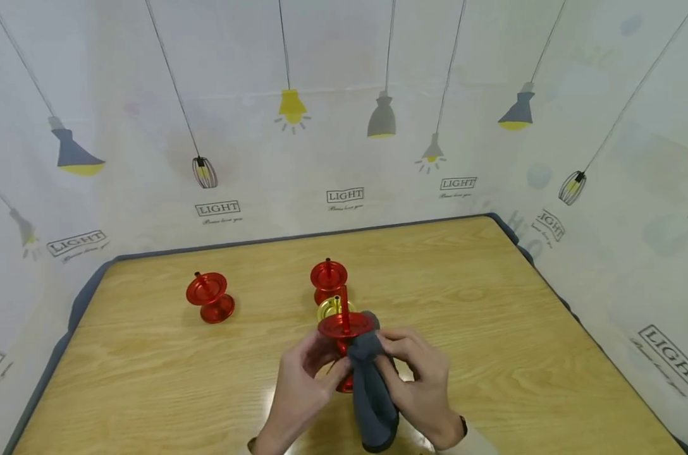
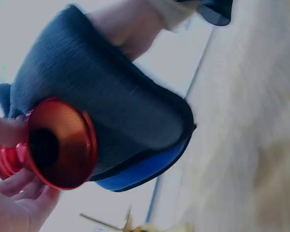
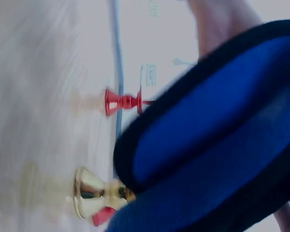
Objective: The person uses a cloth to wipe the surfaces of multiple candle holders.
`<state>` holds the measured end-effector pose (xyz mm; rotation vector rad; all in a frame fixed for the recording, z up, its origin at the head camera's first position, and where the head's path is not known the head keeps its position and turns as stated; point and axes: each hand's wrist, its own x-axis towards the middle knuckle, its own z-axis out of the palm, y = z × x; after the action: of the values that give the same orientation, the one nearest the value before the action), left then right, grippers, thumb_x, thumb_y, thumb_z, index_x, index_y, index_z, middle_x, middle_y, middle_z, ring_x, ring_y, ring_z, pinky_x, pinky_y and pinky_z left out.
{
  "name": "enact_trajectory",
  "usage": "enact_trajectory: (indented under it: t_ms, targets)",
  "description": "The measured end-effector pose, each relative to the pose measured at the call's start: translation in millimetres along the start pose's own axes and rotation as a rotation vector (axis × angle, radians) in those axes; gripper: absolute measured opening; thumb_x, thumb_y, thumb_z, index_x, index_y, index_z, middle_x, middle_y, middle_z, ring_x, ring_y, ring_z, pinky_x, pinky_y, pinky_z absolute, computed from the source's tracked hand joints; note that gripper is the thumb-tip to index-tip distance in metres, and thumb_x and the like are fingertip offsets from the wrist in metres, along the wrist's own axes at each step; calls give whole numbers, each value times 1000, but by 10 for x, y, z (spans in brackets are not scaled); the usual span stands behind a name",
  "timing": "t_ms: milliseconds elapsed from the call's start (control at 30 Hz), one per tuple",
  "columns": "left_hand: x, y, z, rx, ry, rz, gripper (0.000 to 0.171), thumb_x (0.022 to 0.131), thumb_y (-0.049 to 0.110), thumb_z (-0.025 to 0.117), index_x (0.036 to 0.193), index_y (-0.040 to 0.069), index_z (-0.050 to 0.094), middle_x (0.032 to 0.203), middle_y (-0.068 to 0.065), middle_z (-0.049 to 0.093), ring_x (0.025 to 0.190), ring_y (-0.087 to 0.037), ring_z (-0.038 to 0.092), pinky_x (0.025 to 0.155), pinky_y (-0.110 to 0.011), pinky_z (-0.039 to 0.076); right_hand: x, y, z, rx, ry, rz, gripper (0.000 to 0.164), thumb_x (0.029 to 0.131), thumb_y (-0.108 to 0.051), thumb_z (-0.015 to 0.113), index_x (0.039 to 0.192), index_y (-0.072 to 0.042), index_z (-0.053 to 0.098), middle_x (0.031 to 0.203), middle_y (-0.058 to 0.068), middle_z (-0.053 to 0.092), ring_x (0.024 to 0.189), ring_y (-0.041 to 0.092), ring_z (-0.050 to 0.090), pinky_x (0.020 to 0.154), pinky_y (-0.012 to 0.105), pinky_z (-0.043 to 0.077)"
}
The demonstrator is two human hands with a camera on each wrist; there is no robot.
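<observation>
Raised over the table near its front, a red metal candle holder (image 1: 346, 324) has a wide dish, a thin upright tube and a flared base. My left hand (image 1: 304, 382) grips its stem from the left. My right hand (image 1: 418, 376) pinches a dark grey cloth (image 1: 372, 398) and presses it to the holder's right side below the dish. In the left wrist view, the hollow underside of the holder's base (image 2: 65, 145) shows, with the cloth (image 2: 111, 106) lying against it. The blue underside of the cloth (image 3: 203, 130) fills much of the right wrist view.
Behind the held one, a gold candle holder (image 1: 328, 308) stands partly hidden, with a red candle holder (image 1: 328, 276) just beyond. Another red candle holder (image 1: 210, 296) stands at the left on the wooden table (image 1: 150, 379). A lamp-printed curtain (image 1: 344, 151) encloses the table's back and sides.
</observation>
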<state>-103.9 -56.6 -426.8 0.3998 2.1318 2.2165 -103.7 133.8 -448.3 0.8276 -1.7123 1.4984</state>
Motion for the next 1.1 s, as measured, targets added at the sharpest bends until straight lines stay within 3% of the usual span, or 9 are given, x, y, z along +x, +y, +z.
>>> enact_trajectory:
  t_ms: [100,300,367,533,667,767,933,1000,1100]
  targets:
    - [-1,-23,6,13,-5,32,38,87,6,79,123,3,68,114,-14,73,97,-16,72,89,-29,59,-8,-2,10,-5,-2,-19,13,91,6,70,103,8,69,106,20,70,102,15,71,82,23,59]
    - [26,-66,-88,-243,-178,-90,42,98,15,69,130,-11,60,118,-3,70,107,-14,67,94,-28,55,-27,-59,-27,277,36,288,22,87,24,60,100,7,63,112,-1,71,104,11,70,82,26,60]
    - [18,-52,-84,-265,-169,-107,44,98,16,68,131,-11,59,117,-3,70,106,-14,66,93,-26,54,-17,-64,-37,295,39,326,21,88,22,60,100,5,63,112,-3,71,103,11,70,82,26,60]
    - [-7,-4,20,-147,-28,-18,42,90,8,77,128,-3,63,119,-15,70,105,-18,70,92,-27,57,23,-50,-20,160,29,140,16,88,18,65,101,9,66,111,10,71,104,15,71,81,25,60]
    - [7,-16,31,-82,-6,15,45,84,4,82,126,1,66,121,-16,70,104,-19,71,92,-30,58,33,-50,15,52,11,-36,15,88,12,69,102,11,67,106,23,69,104,18,71,83,24,59]
    - [30,-50,-46,-144,-55,-38,38,88,10,80,124,7,69,118,-6,72,102,-15,70,90,-27,57,20,-74,17,113,1,46,18,87,16,67,104,9,67,108,17,70,103,16,71,81,25,60]
    - [30,-118,-175,-393,-266,-85,26,99,16,67,124,11,69,119,2,70,110,-11,64,96,-26,52,7,-114,-14,266,-4,314,23,89,21,61,103,4,66,111,-2,71,102,12,70,80,30,61]
    - [21,-85,-161,-369,-224,-100,30,99,14,66,129,6,66,122,-4,69,112,-12,64,98,-26,52,17,-114,-10,247,-7,325,23,88,22,61,102,4,66,111,-2,71,102,12,70,80,29,61]
    - [-1,-11,-74,-244,-77,-75,39,95,6,70,132,-1,62,124,-16,68,109,-14,67,94,-25,55,34,-73,15,145,-12,180,21,87,18,66,104,6,67,110,8,71,102,14,71,81,27,60]
